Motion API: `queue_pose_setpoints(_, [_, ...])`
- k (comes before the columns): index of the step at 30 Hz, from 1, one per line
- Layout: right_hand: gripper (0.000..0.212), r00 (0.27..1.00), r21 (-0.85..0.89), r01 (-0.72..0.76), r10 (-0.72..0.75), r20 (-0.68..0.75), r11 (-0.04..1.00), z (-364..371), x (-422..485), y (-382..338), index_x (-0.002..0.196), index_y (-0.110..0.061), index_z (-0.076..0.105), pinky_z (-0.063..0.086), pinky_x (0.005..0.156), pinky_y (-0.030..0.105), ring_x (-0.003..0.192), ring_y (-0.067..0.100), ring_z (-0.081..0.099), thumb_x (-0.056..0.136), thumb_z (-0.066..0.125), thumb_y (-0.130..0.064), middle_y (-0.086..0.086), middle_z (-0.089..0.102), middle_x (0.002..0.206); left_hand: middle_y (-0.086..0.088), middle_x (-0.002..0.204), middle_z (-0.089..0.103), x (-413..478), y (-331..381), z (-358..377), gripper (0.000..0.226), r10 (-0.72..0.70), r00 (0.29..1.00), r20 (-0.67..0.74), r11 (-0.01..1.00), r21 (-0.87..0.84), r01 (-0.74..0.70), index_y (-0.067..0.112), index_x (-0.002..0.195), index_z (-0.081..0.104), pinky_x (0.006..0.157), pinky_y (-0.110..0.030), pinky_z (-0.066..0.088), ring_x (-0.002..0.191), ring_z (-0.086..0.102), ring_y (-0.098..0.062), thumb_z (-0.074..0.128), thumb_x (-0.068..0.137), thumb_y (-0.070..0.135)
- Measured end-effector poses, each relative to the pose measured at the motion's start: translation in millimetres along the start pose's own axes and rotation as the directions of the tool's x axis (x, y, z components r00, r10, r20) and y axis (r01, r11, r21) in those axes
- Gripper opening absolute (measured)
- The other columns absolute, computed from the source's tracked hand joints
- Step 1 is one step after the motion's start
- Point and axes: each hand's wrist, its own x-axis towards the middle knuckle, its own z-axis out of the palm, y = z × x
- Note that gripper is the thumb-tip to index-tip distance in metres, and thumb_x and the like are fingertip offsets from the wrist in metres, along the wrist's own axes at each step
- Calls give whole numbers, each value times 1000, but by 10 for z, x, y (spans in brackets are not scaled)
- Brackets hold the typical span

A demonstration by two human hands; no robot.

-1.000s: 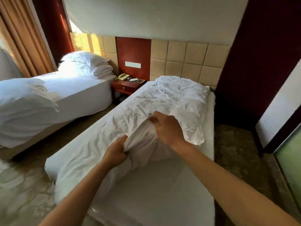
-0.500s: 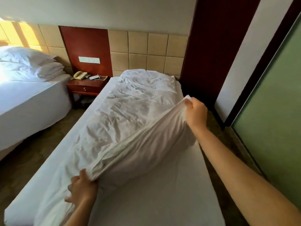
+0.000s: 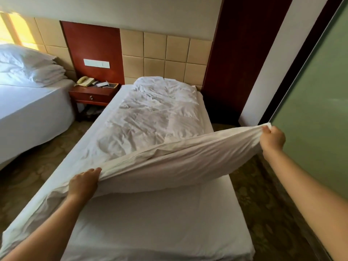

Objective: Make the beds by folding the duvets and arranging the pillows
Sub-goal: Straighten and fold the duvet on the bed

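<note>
A crumpled white duvet (image 3: pixel 150 119) lies lengthwise on the near bed (image 3: pixel 160 223), reaching up to the headboard. Its near edge is lifted and stretched across the bed's width. My left hand (image 3: pixel 83 183) grips that edge at the bed's left side, low over the mattress. My right hand (image 3: pixel 273 138) pinches the other corner, held out past the bed's right side and raised higher. The bare sheet shows below the lifted edge. On the left bed (image 3: pixel 32 110), stacked white pillows (image 3: pixel 30 66) rest by the headboard.
A red wooden nightstand (image 3: pixel 92 95) with a telephone (image 3: pixel 84 81) and papers stands between the beds. A frosted green glass panel (image 3: pixel 316 102) and dark red wall panel (image 3: pixel 243 53) close in the right side. Patterned carpet (image 3: pixel 37 164) runs between the beds.
My hands have spread apart along the duvet's near edge: the right one went far right and up past the bed's side, the left one stayed low at the left. The edge is now pulled taut.
</note>
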Motion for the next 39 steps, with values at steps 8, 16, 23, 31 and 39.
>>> queue_pose_setpoints(8, [26,653,-493,404,134,746,771,-50,-1127,1266,72,-16,49,37,58,28,76,23,56,96,41,-21,3,57,78,2,128,57,-706,-446,601,30,168,904,393,977,58,-207,31,120,57,94,-33,46,115,56,-19,44,94,21])
queue_pose_setpoints(16, [40,931,-173,362,-346,114,916,-521,-714,350,88,3,57,27,65,33,85,47,57,86,28,-25,35,59,91,-9,118,65,-287,-228,-312,30,-100,995,-21,964,-248,92,23,113,67,86,-39,48,106,61,-31,52,89,13])
queue_pose_setpoints(23, [23,496,-540,585,260,828,605,-735,-2174,2303,69,-28,31,30,54,27,73,15,50,90,38,-22,-5,45,79,4,133,54,-1758,-115,532,31,226,831,509,969,-31,-244,33,123,56,101,-26,40,123,51,-15,39,97,31])
queue_pose_setpoints(31, [31,764,-557,236,202,612,796,-1044,-2124,1893,66,-20,28,29,54,31,65,22,42,96,29,-8,5,41,76,-5,128,56,-1563,-67,235,32,142,856,496,981,45,-189,23,123,58,98,-31,43,118,54,-23,46,94,20])
queue_pose_setpoints(39, [36,978,-344,6,66,199,939,-995,-1671,1705,92,-2,52,38,67,38,89,44,57,87,27,-27,32,57,95,-15,100,68,-1355,-348,-7,18,48,999,7,982,-183,-46,12,90,70,75,-40,47,93,63,-37,54,84,7])
